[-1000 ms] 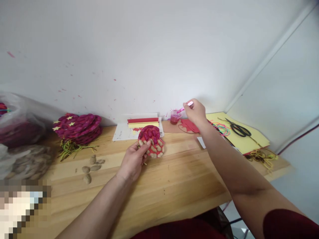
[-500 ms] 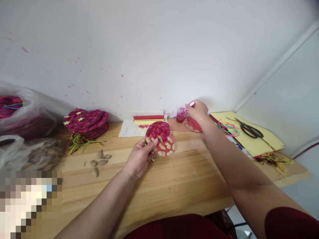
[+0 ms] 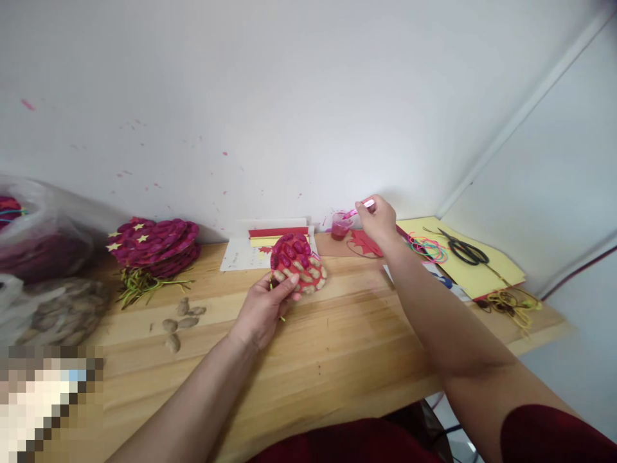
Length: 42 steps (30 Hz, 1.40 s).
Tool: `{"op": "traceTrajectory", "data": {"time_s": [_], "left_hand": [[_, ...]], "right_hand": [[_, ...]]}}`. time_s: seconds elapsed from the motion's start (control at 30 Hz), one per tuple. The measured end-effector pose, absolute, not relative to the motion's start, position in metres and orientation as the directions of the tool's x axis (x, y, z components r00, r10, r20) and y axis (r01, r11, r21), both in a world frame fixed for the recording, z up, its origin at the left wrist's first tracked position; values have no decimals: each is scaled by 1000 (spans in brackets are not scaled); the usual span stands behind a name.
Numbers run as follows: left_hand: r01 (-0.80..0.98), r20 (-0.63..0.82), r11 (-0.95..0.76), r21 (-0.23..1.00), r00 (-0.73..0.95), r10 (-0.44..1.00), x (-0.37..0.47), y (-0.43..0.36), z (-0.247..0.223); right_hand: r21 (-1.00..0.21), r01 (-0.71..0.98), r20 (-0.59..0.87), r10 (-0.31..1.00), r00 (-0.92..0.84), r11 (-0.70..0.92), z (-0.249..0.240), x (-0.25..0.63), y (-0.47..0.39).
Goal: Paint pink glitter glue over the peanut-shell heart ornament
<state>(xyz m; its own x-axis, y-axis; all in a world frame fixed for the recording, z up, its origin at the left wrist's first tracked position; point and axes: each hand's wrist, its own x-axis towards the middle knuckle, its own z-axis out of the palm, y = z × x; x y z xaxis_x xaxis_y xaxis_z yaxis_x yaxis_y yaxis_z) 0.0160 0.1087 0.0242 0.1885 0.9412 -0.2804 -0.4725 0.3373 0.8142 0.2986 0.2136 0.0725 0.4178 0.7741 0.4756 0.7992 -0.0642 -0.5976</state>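
Note:
Between the thumb and fingers of my left hand is a round red disc covered with peanuts. The peanuts on its upper half are painted magenta; those on the lower half are bare tan. My right hand pinches a paintbrush with a pale pink handle. The brush's lower end is at the mouth of a small clear cup holding dark pink paint; its bristles cannot be made out. Beside the cup lies a red paper leaf shape, partly behind my right hand.
At left stand a stack of painted peanut discs, several loose peanuts and a plastic bag of peanuts. Black scissors lie on yellow paper at right, near coloured cords. White paper lies against the wall.
The view has shifted a little to the right, so things sit further left. My right hand stays by the paint cup with the brush; my left hand keeps its hold on the disc.

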Motion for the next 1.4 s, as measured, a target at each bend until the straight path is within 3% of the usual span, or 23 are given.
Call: {"op": "traceTrajectory", "data": {"time_s": [0.3, 0.43, 0.57, 0.67, 0.73, 0.87, 1.07, 1.23, 1.4], "left_hand": [[-452, -286, 330, 829, 164, 944, 17, 111, 23], [-421, -286, 325, 847, 153, 946, 17, 111, 23], [-387, -264, 299, 873, 141, 954, 16, 113, 20], [-359, -211, 243, 901, 126, 969, 15, 113, 18], [-339, -181, 212, 917, 121, 976, 14, 113, 17], [-324, -148, 179, 929, 120, 982, 13, 113, 16], [-280, -89, 130, 951, 153, 984, 11, 113, 17], [-137, -17, 38, 990, 157, 987, 9, 109, 21], [-4, 41, -41, 999, 159, 986, 7, 106, 22]], "right_hand": [[-616, 788, 548, 730, 407, 23, 62, 299, 211], [-679, 731, 569, 676, 468, 66, 68, 296, 206], [-788, 513, 593, 645, 482, 340, 80, 274, 178], [-788, 351, 596, 771, 225, 506, 82, 244, 142], [-774, 318, 606, 786, 120, 547, 79, 225, 119], [-710, 366, 665, 743, 71, 601, 68, 208, 96], [-524, 513, 730, 669, -140, 680, 65, 208, 93], [-439, 560, 766, 619, -176, 703, 68, 204, 89], [-433, 565, 764, 619, -184, 702, 69, 202, 89]]}}
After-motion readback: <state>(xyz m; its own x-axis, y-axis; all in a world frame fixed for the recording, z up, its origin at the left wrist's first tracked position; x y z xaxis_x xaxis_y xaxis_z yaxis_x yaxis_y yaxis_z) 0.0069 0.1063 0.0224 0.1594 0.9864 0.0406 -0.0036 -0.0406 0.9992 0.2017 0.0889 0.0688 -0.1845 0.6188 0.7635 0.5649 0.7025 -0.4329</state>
